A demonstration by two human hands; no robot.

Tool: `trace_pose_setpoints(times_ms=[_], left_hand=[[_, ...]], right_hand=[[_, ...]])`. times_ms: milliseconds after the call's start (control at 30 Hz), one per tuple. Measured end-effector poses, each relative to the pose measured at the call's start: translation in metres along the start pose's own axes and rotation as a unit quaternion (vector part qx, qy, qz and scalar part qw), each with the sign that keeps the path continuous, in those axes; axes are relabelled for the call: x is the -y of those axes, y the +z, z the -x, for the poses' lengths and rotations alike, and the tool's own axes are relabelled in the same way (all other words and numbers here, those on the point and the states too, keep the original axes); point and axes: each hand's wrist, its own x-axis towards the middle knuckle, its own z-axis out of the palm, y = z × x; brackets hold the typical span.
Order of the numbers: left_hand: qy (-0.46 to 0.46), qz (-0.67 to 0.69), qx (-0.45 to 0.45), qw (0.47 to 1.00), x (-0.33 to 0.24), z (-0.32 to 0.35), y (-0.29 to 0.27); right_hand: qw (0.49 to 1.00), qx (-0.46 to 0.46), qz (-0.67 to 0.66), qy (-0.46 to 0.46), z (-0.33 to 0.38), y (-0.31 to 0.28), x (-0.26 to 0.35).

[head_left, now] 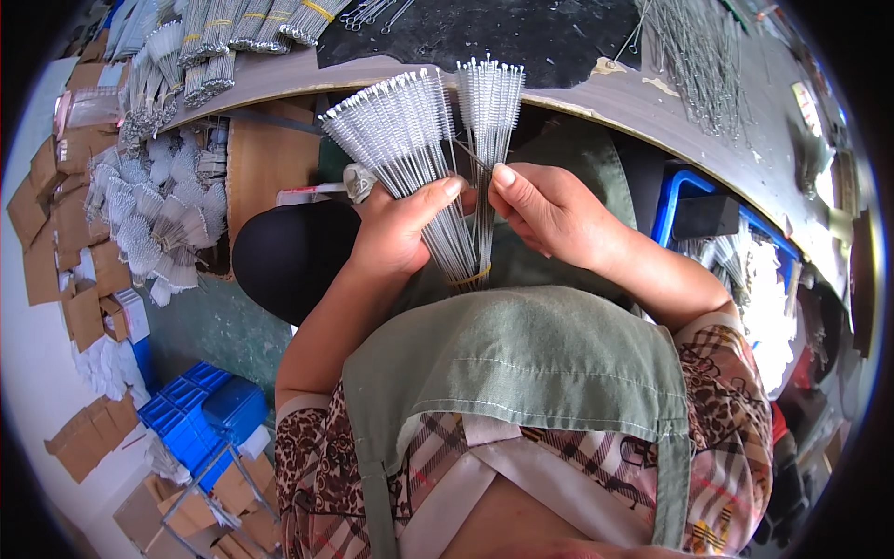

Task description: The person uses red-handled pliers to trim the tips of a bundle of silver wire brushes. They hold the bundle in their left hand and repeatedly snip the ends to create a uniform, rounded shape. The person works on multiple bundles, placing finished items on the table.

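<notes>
The left grip (396,228) clasps the larger fan of wire brushes (396,126), heads spread above it; the right grip (549,210) pinches what looks like a thin rod (473,156) beside the smaller cluster (491,102). Best keep the 2 groups apart, leaving the yellow band (473,278) below both grips undisturbed.

Held in mid-air, a bundle of slim silver wire brushes (396,123) with pale bristles spreads at its far end into a wide left fan and a narrower right cluster (489,98); a thin yellow elastic band (472,278) circles the gathered stems at the near end.
</notes>
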Motion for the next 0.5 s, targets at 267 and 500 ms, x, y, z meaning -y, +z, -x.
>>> trace_pose_setpoints(times_ms=[267, 500], left_hand=[[-0.005, 0.007, 0.023, 1.000, 0.0015, -0.0019, -0.0032], [-0.001, 0.004, 0.007, 1.000, 0.0014, -0.0016, -0.0005]], right_hand=[[0.999, 0.022, -0.040, 0.011, -0.0001, 0.0000, 0.0012], [0.982, 0.067, -0.176, 0.033, 0.0009, 0.0015, -0.0042]])
